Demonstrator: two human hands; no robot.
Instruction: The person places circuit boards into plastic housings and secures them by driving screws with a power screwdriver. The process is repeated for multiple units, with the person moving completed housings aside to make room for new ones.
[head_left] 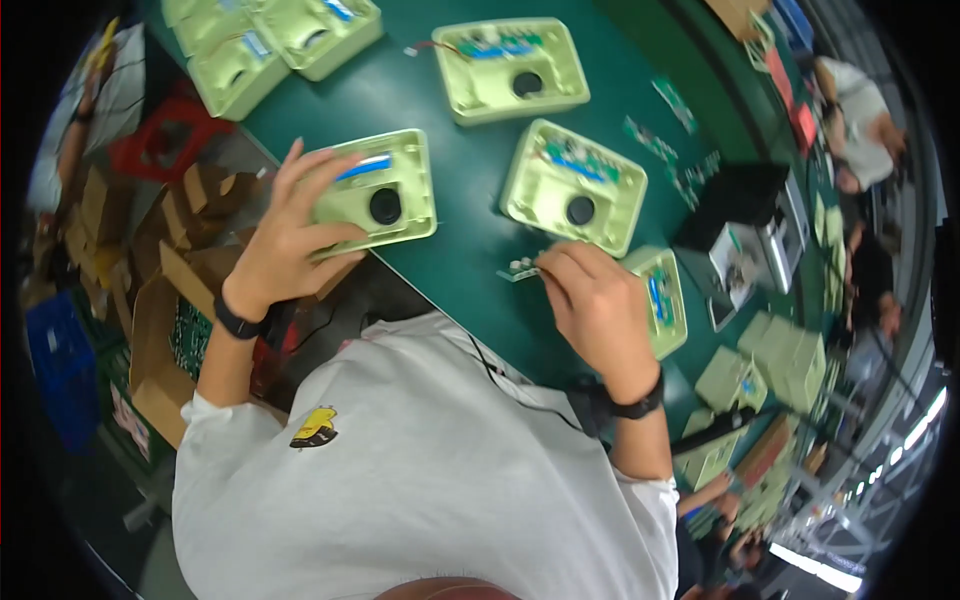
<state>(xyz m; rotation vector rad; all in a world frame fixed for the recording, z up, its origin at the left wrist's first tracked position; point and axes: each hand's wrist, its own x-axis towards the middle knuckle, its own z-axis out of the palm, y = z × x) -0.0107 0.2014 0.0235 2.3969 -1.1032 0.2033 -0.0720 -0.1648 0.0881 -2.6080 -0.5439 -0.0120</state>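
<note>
My left hand (275, 245) grips the left side of a pale green plastic housing (412, 175), thumb and fingers spread over its edges. Inside that housing are a round black part (385, 206) and a blue strip (368, 166), partly behind my fingers. Between the fingertips of my right hand (598, 305) is a small circuit board (519, 269) with pale round components, held above the green table. A second housing (520, 195), fitted with a green board and a round black part, lies just beyond my right hand. Another housing (672, 335) sits beside my right wrist, partly hidden.
One more housing (455, 90) with a board lies at the far side of the green table (470, 190). Stacked housings (230, 85) stand far left. Loose circuit boards (672, 105) and an open metal box (735, 265) lie right. Cardboard boxes (150, 330) fill the left floor; people work nearby.
</note>
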